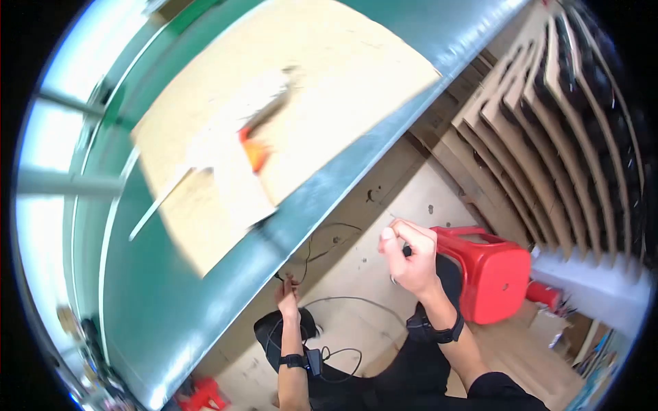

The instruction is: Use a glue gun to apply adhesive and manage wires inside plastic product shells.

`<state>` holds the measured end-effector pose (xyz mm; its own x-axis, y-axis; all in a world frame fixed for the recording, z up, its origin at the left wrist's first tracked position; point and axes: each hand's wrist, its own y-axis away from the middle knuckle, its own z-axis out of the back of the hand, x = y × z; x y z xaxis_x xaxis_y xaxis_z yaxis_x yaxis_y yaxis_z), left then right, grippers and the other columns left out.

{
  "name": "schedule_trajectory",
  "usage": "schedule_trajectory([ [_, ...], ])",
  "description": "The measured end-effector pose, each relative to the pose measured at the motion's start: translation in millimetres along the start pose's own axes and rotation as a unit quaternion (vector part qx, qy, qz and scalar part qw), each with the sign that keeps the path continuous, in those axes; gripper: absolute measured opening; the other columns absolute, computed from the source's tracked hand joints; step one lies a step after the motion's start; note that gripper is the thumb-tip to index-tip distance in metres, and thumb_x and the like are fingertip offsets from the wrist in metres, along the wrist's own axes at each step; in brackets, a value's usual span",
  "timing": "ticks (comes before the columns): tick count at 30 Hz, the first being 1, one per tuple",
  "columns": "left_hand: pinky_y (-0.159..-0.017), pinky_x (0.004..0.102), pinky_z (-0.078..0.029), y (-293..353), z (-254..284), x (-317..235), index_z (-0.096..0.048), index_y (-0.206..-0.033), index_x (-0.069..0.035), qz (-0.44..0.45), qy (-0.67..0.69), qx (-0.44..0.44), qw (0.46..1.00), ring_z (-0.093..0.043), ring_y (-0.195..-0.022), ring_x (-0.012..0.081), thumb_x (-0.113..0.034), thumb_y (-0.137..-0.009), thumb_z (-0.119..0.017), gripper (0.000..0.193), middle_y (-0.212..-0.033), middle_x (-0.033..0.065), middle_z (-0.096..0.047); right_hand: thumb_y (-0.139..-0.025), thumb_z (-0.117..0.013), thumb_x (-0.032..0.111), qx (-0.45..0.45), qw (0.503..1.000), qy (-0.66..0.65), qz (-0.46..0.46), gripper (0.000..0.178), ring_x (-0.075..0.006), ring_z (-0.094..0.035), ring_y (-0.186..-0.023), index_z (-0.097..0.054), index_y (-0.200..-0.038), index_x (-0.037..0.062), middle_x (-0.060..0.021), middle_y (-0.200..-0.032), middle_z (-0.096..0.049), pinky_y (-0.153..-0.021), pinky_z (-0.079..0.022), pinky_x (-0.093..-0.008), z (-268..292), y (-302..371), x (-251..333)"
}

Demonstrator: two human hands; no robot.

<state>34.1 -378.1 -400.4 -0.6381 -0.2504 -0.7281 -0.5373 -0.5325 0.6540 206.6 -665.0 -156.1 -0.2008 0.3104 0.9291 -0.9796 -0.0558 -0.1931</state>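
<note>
Low beside the near edge of the green table [343,195], my left hand [288,296] has its fingers pinched together. A thin black cable [308,255] runs up from these fingers and curls over the floor; a small dark tip shows at the fingertips. My right hand [411,259] is raised over my knee, left of a red plastic stool [497,284], its fingers curled closed. What it holds, if anything, is too small to tell. Both wrists wear black bands, and the left band carries a small black box [314,362] with a looping cable.
On the table lies a tan board [343,75] with blurred white pieces [233,171], an orange-red object [254,152] and a pale strip [161,203]. Brown cardboard-like sheets [521,130] stand in a row at the right. A red object [203,395] sits below the table's lower left.
</note>
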Motion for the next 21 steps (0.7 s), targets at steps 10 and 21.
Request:
schedule_trajectory([
  [10,-0.053,0.0213,-0.043,183.0,163.0,25.0,-0.072,-0.101,-0.002,-0.001,0.2,-0.065,0.978,-0.056,-0.061,0.005,-0.022,-0.1,-0.059,0.024,-0.078,0.0019,-0.067,-0.079,-0.07,0.045,0.072,0.897,0.436,-0.024,0.06,-0.0424,-0.067,-0.098,-0.061,-0.114,-0.0036,-0.0259,-0.104,-0.069,-0.081,-0.053,-0.0512,-157.1,-95.8,100.6],
  [21,-0.064,0.0218,-0.043,192.6,381.4,84.6,-0.072,-0.105,0.0,-0.066,0.248,-0.109,0.96,-0.056,-0.071,0.0056,-0.025,-0.102,-0.058,0.029,-0.08,0.0005,-0.068,-0.088,-0.061,0.028,0.012,0.88,0.462,0.105,0.052,-0.0518,-0.05,-0.108,-0.048,-0.119,-0.0122,-0.0348,-0.113,-0.056,-0.098,-0.039,-0.0557,-234.5,-3.1,105.2],
])
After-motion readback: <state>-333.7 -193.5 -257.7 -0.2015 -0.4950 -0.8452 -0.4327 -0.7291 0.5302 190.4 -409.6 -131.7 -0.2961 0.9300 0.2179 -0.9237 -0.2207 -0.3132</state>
